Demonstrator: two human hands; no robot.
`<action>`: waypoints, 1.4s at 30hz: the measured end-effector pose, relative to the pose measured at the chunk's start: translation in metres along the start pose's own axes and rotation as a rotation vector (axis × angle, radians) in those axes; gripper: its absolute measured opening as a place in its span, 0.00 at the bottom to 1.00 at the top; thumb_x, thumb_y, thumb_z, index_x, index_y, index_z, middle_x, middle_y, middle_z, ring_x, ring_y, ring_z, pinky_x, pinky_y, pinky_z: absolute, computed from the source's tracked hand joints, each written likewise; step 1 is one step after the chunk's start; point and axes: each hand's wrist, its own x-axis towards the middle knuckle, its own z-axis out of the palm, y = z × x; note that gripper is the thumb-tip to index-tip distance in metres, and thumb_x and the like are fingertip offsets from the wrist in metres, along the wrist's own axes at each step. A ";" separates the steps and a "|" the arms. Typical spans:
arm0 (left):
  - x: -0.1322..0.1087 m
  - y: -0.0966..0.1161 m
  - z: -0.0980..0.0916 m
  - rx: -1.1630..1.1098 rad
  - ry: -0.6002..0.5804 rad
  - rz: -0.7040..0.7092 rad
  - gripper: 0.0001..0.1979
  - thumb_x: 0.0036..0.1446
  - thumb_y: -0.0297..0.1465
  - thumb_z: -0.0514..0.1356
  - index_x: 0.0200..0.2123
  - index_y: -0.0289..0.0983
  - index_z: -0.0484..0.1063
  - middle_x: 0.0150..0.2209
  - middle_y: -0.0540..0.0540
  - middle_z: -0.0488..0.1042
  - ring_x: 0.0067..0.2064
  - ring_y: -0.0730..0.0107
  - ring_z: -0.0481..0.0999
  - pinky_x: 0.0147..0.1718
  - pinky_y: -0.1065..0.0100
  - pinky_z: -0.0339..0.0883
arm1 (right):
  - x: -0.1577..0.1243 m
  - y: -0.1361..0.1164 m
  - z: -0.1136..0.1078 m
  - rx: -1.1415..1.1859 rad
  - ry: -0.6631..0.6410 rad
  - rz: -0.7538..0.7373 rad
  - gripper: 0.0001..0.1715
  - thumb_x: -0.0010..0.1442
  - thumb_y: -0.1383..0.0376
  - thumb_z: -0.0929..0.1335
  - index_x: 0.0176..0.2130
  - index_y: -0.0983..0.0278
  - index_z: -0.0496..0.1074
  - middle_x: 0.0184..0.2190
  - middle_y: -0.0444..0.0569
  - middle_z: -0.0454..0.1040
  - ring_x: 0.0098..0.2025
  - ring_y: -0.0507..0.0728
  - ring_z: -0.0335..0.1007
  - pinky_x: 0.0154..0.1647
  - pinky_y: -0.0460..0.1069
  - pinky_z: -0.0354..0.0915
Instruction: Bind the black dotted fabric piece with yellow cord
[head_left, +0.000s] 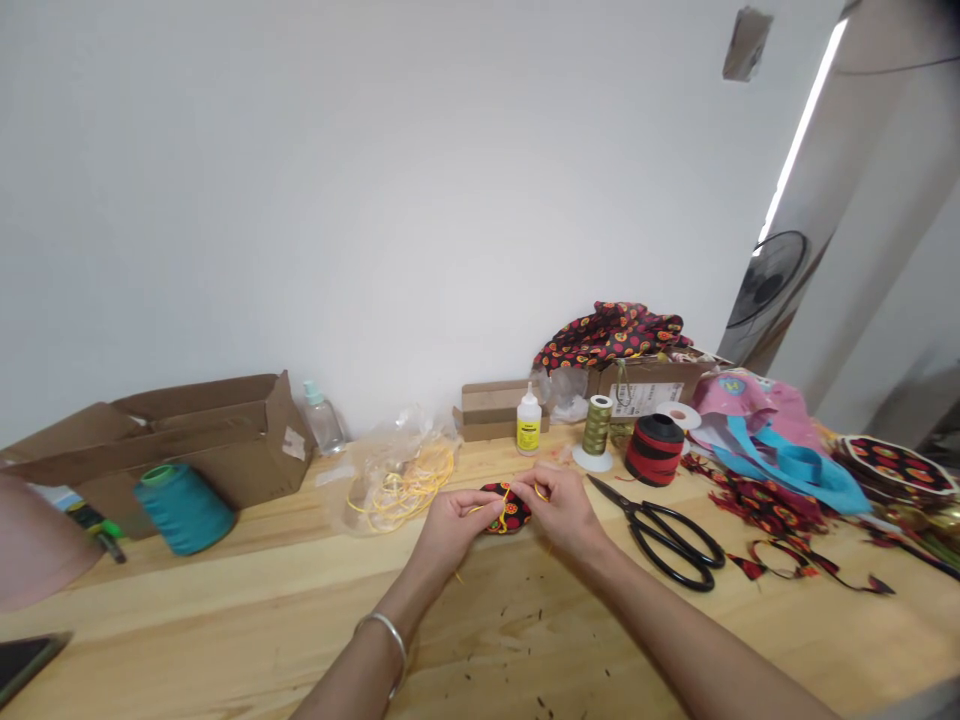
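A small rounded piece of black, red and yellow patterned fabric point(513, 514) lies low over the middle of the wooden table, between my hands. Yellow cord point(503, 512) crosses its face. My left hand point(459, 527), with a silver bangle at the wrist, pinches the cord at the piece's left side. On the right side, my right hand point(559, 505) has its fingers closed on the same cord, and a short yellow end shows above them. Whether the fingertips also press on the fabric I cannot tell.
Black-handled scissors point(667, 535) lie right of my right hand. Behind stand a glue bottle point(529, 422), a green thread spool point(597, 428) and a red-and-black roll point(655, 450). Loose yellow cord point(409, 488) sits in plastic at the left, near a teal thread cone point(184, 508) and a cardboard box point(247, 450).
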 end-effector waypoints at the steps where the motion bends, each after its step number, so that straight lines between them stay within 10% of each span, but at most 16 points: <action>1: 0.000 0.001 0.000 -0.002 0.001 -0.009 0.13 0.36 0.34 0.63 0.26 0.31 0.74 0.25 0.44 0.76 0.25 0.70 0.72 0.27 0.70 0.64 | 0.000 0.001 0.001 -0.009 0.007 0.005 0.09 0.50 0.65 0.63 0.23 0.64 0.71 0.17 0.43 0.65 0.21 0.49 0.57 0.22 0.44 0.53; 12: 0.003 -0.004 0.001 -0.026 0.047 0.034 0.08 0.37 0.32 0.62 0.22 0.31 0.71 0.14 0.53 0.67 0.16 0.82 0.62 0.17 0.78 0.55 | 0.001 -0.013 -0.006 0.073 -0.092 -0.174 0.12 0.48 0.67 0.65 0.37 0.61 0.69 0.37 0.48 0.67 0.41 0.55 0.59 0.42 0.50 0.55; 16: 0.001 -0.001 0.000 -0.054 0.014 0.009 0.09 0.41 0.33 0.60 0.23 0.31 0.69 0.10 0.57 0.59 0.13 0.85 0.54 0.11 0.80 0.45 | -0.001 -0.012 -0.001 0.127 -0.233 -0.118 0.12 0.52 0.66 0.62 0.38 0.62 0.69 0.31 0.48 0.70 0.33 0.52 0.63 0.36 0.47 0.58; 42: 0.003 -0.005 -0.001 0.117 -0.031 -0.003 0.09 0.38 0.33 0.61 0.22 0.32 0.74 0.20 0.46 0.74 0.23 0.73 0.69 0.24 0.73 0.61 | -0.007 -0.002 0.007 0.065 -0.226 0.072 0.11 0.55 0.64 0.56 0.27 0.64 0.63 0.20 0.42 0.64 0.24 0.49 0.58 0.24 0.43 0.54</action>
